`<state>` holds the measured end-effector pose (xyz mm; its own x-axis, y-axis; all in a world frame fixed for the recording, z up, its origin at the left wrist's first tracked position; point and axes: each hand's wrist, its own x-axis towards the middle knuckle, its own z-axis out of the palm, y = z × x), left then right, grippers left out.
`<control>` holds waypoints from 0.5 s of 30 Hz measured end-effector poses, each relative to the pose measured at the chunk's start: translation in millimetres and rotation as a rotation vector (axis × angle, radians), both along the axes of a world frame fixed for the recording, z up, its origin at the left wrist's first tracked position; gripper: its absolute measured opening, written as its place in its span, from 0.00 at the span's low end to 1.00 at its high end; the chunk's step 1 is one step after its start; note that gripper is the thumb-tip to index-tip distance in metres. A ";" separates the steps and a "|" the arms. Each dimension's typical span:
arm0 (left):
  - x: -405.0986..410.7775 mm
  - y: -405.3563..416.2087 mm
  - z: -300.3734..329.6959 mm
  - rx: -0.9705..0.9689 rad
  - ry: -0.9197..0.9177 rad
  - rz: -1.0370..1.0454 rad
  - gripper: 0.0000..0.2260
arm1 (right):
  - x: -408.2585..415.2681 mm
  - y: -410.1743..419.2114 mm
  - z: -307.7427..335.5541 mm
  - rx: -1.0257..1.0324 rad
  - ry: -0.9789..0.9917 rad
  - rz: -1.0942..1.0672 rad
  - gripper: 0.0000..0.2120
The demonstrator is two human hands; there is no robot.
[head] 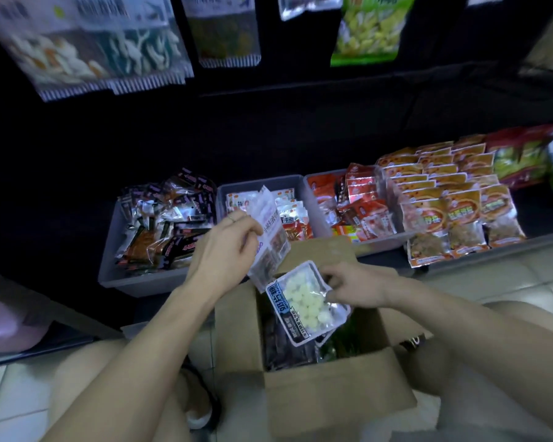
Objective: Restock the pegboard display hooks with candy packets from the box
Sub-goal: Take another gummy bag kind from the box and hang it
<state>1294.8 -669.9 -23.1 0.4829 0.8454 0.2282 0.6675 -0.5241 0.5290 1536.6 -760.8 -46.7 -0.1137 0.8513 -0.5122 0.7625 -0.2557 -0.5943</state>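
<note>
Tiled floor [508, 275], snack bins [134, 279] behind box [332, 397].

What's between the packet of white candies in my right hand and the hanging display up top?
Nothing visible. The right hand holds the white candy packet above the open box; the dark space up to the hanging packets looks clear. The hooks themselves aren't visible.

Pale tiled floor [20, 400], dim black shelving [300, 129]
</note>
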 end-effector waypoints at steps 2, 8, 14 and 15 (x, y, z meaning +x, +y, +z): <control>2.7 -7.9 6.2 -0.040 0.026 -0.008 0.07 | 8.4 -13.4 36.1 0.079 0.024 0.012 0.16; 17.3 -25.3 41.6 -0.208 0.166 -0.159 0.34 | 14.5 -31.9 92.3 0.305 0.006 0.029 0.10; 20.7 -36.7 76.8 -0.527 -0.100 -0.181 0.15 | 9.9 -25.8 127.4 0.527 0.022 0.062 0.15; 20.6 -37.4 81.4 -0.520 -0.126 -0.177 0.12 | 8.6 -24.7 130.8 0.523 0.040 0.048 0.17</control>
